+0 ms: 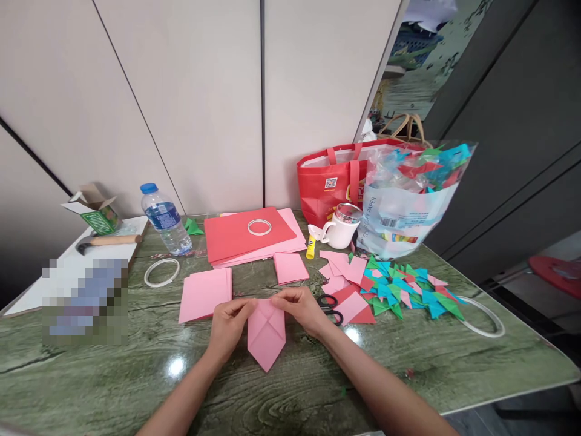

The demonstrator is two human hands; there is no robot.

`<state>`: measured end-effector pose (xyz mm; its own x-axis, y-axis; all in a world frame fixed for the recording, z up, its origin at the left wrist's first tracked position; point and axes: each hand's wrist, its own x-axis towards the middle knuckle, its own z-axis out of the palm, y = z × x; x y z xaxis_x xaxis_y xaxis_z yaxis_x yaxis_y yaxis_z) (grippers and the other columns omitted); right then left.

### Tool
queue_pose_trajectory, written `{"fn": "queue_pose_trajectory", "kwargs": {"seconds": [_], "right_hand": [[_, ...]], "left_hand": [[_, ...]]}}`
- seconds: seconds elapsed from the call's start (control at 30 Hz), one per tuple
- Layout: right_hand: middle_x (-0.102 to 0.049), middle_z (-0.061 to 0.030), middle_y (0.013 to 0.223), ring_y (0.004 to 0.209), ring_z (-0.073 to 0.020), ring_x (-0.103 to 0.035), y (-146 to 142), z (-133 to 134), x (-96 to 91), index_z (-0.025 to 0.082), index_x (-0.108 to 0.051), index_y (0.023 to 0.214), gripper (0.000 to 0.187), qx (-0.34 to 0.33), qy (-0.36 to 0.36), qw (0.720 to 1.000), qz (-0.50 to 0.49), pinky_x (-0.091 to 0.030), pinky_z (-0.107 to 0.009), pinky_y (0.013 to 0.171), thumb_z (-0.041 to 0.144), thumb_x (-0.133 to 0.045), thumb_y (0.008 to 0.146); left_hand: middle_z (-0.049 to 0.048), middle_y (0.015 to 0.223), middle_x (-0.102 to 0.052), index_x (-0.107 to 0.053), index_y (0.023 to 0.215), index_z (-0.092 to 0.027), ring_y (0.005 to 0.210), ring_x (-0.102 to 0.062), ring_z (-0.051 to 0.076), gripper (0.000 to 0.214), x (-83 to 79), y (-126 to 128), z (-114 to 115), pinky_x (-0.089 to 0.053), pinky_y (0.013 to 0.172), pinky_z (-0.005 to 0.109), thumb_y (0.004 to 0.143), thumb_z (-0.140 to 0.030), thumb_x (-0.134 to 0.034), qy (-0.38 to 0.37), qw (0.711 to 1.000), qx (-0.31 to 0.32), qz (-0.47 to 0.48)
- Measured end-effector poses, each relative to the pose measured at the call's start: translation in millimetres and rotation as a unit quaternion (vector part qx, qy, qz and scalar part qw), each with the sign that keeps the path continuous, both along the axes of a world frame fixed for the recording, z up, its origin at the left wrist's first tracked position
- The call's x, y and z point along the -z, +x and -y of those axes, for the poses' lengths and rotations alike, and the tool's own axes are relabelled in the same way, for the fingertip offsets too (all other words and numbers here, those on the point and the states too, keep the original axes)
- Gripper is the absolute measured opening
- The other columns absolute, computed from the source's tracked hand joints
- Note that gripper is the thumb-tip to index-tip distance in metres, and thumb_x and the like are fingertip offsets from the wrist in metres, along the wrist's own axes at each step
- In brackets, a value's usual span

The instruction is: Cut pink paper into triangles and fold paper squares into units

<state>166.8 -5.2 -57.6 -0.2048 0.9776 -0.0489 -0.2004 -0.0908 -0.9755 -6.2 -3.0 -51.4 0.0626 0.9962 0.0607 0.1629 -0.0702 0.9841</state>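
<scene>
Folded pink paper near black scissors

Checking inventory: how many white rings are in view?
3: a thin white ring in front of the blue-capped plastic bottle, another on the red paper, a third at right, partly beneath folded coloured paper pieces. More could be hidden.

Left of the water bottle are an open green box and a hammer; well to its right, a white mug and a red bag.

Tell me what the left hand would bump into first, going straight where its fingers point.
Beyond the folded pink paper it pinches, the left hand would probably meet the right hand first, though depth is unclear.
</scene>
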Motion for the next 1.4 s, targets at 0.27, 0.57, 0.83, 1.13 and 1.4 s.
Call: {"fn": "queue_pose_trajectory", "kwargs": {"seconds": [0.27,0.57,0.83,1.13,1.4], "right_hand": [[-0.057,0.0014,0.053,0.046,-0.0080,-0.047,4.2,-3.9,2.7,0.013,-0.064,0.061,0.032,0.064,-0.021,0.997,0.029,-0.044,-0.020,0.043,0.045,-0.069,0.062],[-0.058,-0.0029,0.089,0.078,-0.0147,-0.058,6.9,-4.3,-0.9,0.020,-0.058,0.088,0.015,0.037,0.079,0.996,0.015,-0.052,-0.025,0.059,0.024,-0.053,0.075],[-0.048,-0.0044,0.108,0.096,-0.0165,-0.052,5.5,4.3,-5.5,0.023,-0.064,0.094,0.030,-0.069,0.165,0.976,0.127,-0.049,-0.023,0.068,0.011,-0.060,0.068],[-0.053,-0.0043,0.106,0.095,-0.0182,-0.054,8.8,1.3,-3.9,0.021,-0.066,0.083,0.025,-0.062,0.172,0.974,0.134,-0.048,-0.025,0.068,0.029,-0.075,0.060],[-0.062,-0.0012,0.077,0.073,-0.0140,-0.057,8.0,-0.6,-3.9,0.017,-0.069,0.072,0.019,-0.014,0.165,0.973,0.158,-0.043,-0.024,0.067,0.034,-0.071,0.065]], "left_hand": [[0.0068,0.078,-0.070,-0.052,0.122,-0.017,0.065,-0.060,0.016,0.054,-15.6,6.3,2.4,-0.046,0.058,0.024,0.073,-0.037,-0.061,-0.080,0.987,0.107,0.089],[0.0101,0.100,-0.068,-0.068,0.099,-0.016,0.083,-0.059,0.020,0.037,-5.9,0.4,-5.1,-0.047,0.069,0.028,0.066,-0.033,-0.069,-0.106,0.981,0.072,0.142],[0.0102,0.099,-0.067,-0.068,0.100,-0.016,0.084,-0.059,0.020,0.040,-13.0,-1.3,-6.0,-0.047,0.073,0.029,0.063,-0.031,-0.071,-0.112,0.974,0.067,0.186],[0.0095,0.096,-0.066,-0.062,0.110,-0.017,0.076,-0.057,0.017,0.049,-8.6,-0.6,-5.6,-0.045,0.067,0.027,0.064,-0.033,-0.070,-0.121,0.973,0.107,0.166],[0.0041,0.075,-0.064,-0.062,0.110,-0.014,0.061,-0.050,0.011,0.049,-6.7,-2.6,-6.1,-0.038,0.056,0.021,0.065,-0.031,-0.070,-0.102,0.982,0.109,0.119]]}}
